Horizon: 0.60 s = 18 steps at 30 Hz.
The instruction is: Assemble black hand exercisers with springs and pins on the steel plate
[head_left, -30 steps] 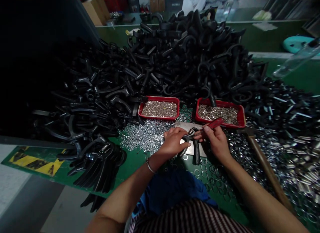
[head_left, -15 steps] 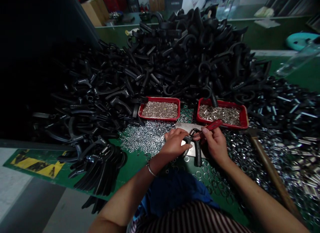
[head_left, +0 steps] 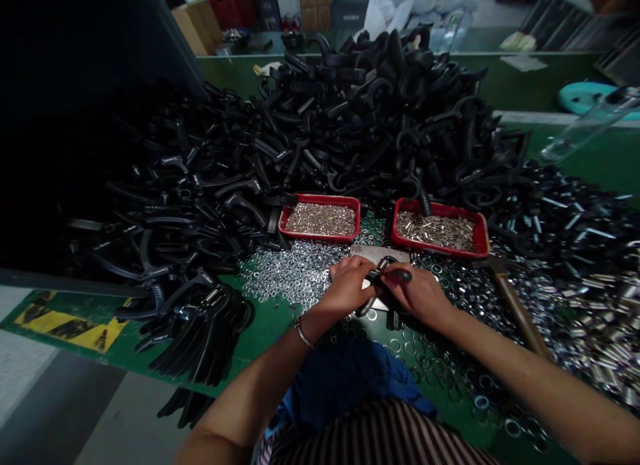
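My left hand (head_left: 350,284) is closed on a black curved handle part (head_left: 367,304) with a coiled spring-like piece near its top, over a metal plate (head_left: 367,254). In my right hand (head_left: 420,293) is a red-handled tool (head_left: 399,276), its handle end pointing toward me. Its working end is hidden by the fingers, so its exact kind cannot be made out. Both hands meet at the handle part. Behind them stand two red trays, the left one (head_left: 320,238) with tiny metal pieces and the right one (head_left: 440,248) with small metal pins.
A large heap of black handle parts (head_left: 350,128) fills the back. Loose washers (head_left: 290,272) lie left of the plate, and rings (head_left: 425,358) lie in front. A hammer (head_left: 523,312) rests at the right beside metal sleeves (head_left: 610,325). More handles (head_left: 200,338) are stacked at the left edge.
My right hand has moved left and turned, bringing the red-handled tool from lying sideways to pointing toward me, against the handle part. My left hand keeps its hold.
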Each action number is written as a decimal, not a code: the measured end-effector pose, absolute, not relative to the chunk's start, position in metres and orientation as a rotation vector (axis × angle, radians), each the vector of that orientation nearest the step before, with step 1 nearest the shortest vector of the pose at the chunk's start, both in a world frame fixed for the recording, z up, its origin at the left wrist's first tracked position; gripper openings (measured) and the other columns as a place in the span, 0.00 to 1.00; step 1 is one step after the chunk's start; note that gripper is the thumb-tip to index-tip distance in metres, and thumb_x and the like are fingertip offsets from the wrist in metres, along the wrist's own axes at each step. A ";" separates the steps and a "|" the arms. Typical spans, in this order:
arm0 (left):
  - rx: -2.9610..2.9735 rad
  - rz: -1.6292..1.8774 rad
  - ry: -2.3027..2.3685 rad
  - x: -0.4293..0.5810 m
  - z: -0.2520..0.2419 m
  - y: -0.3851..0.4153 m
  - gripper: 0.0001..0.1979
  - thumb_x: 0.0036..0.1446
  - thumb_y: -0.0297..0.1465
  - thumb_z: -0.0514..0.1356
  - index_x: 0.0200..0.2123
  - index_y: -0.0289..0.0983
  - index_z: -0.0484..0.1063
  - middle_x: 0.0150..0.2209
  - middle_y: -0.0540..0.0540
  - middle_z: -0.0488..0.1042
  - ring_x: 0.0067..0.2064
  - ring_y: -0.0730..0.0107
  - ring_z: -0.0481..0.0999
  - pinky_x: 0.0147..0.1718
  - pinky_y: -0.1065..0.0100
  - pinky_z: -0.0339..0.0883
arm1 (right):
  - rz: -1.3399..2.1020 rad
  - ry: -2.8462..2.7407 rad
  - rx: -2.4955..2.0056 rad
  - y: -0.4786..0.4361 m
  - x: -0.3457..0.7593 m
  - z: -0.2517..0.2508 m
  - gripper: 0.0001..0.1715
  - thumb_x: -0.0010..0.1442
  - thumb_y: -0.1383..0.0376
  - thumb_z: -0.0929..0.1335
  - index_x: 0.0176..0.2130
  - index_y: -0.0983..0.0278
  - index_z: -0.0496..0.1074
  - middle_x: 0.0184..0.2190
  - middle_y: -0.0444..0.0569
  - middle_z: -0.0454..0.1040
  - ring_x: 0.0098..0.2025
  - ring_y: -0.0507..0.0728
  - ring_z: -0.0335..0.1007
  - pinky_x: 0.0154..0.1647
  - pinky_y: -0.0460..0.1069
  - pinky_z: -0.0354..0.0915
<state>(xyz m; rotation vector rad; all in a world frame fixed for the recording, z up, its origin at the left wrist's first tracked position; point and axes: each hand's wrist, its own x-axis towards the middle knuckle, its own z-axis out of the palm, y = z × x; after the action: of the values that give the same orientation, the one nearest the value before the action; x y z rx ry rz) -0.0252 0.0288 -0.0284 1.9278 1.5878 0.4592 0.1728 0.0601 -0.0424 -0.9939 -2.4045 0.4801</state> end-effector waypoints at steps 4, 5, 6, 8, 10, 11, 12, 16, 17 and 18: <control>1.947 0.475 1.565 -0.029 -0.028 0.029 0.21 0.57 0.41 0.65 0.53 0.45 0.71 0.54 0.48 0.71 0.57 0.56 0.65 0.55 0.56 0.54 | 0.510 -2.429 -0.919 0.077 0.192 -0.023 0.13 0.65 0.54 0.65 0.42 0.60 0.73 0.38 0.53 0.80 0.38 0.63 0.78 0.39 0.57 0.73; 1.958 0.476 1.541 -0.030 -0.028 0.030 0.21 0.57 0.41 0.65 0.53 0.45 0.71 0.54 0.48 0.71 0.57 0.56 0.65 0.56 0.56 0.54 | 0.516 -2.333 -0.994 0.080 0.197 -0.015 0.13 0.66 0.54 0.65 0.41 0.60 0.73 0.37 0.53 0.80 0.37 0.63 0.78 0.40 0.58 0.73; 1.973 0.475 1.512 -0.032 -0.028 0.031 0.20 0.57 0.40 0.65 0.53 0.46 0.71 0.54 0.49 0.71 0.58 0.57 0.64 0.56 0.56 0.54 | 0.547 -2.192 -1.078 0.082 0.200 -0.008 0.14 0.67 0.54 0.64 0.40 0.59 0.72 0.36 0.54 0.80 0.37 0.63 0.78 0.40 0.59 0.73; 2.012 0.455 1.441 -0.034 -0.026 0.033 0.20 0.57 0.40 0.64 0.53 0.47 0.71 0.54 0.50 0.71 0.58 0.57 0.64 0.57 0.55 0.53 | 0.719 -1.867 -1.184 0.081 0.202 0.002 0.13 0.68 0.53 0.63 0.42 0.59 0.69 0.36 0.53 0.80 0.35 0.62 0.79 0.39 0.59 0.74; 2.056 0.421 1.405 -0.033 -0.023 0.032 0.20 0.59 0.39 0.63 0.54 0.47 0.70 0.55 0.49 0.70 0.59 0.56 0.64 0.57 0.54 0.53 | 0.998 -1.613 -1.191 0.075 0.199 0.001 0.13 0.66 0.53 0.65 0.43 0.58 0.67 0.35 0.51 0.80 0.33 0.61 0.79 0.36 0.58 0.75; 2.079 0.422 1.423 -0.030 -0.020 0.029 0.21 0.59 0.39 0.63 0.55 0.46 0.69 0.56 0.47 0.69 0.59 0.56 0.64 0.57 0.54 0.53 | 1.132 -1.534 -1.179 0.071 0.197 -0.004 0.14 0.65 0.52 0.67 0.43 0.58 0.67 0.35 0.50 0.80 0.33 0.61 0.79 0.35 0.57 0.75; 2.099 0.444 1.477 -0.027 -0.018 0.024 0.21 0.60 0.39 0.62 0.56 0.45 0.67 0.57 0.45 0.68 0.59 0.55 0.63 0.57 0.54 0.53 | 1.239 -1.478 -1.172 0.067 0.196 -0.012 0.15 0.63 0.52 0.69 0.42 0.58 0.68 0.36 0.49 0.81 0.33 0.61 0.80 0.35 0.57 0.76; 2.089 0.526 1.861 -0.010 -0.016 -0.003 0.20 0.60 0.44 0.61 0.50 0.38 0.67 0.51 0.39 0.70 0.54 0.52 0.67 0.54 0.53 0.57 | 1.429 -1.313 -1.179 0.057 0.194 -0.038 0.16 0.59 0.53 0.72 0.41 0.59 0.70 0.37 0.50 0.81 0.36 0.62 0.81 0.37 0.56 0.76; 2.093 0.486 1.906 -0.006 -0.018 -0.009 0.19 0.60 0.44 0.61 0.47 0.38 0.68 0.47 0.40 0.71 0.51 0.53 0.69 0.52 0.53 0.59 | 1.461 -1.280 -1.169 0.055 0.194 -0.040 0.16 0.59 0.54 0.73 0.41 0.60 0.70 0.37 0.50 0.81 0.37 0.61 0.81 0.37 0.56 0.76; 2.112 0.430 1.921 -0.004 -0.021 -0.013 0.17 0.60 0.44 0.61 0.45 0.37 0.67 0.43 0.41 0.72 0.48 0.54 0.71 0.49 0.54 0.61 | 1.492 -1.250 -1.159 0.054 0.195 -0.041 0.16 0.59 0.54 0.73 0.41 0.60 0.70 0.37 0.50 0.81 0.37 0.61 0.81 0.38 0.55 0.77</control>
<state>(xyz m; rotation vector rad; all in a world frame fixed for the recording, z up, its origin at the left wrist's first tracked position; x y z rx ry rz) -0.0037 -0.0127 -0.0207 2.1118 1.9205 0.4304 0.1947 0.0536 -0.0406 -1.1589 -1.2501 1.4915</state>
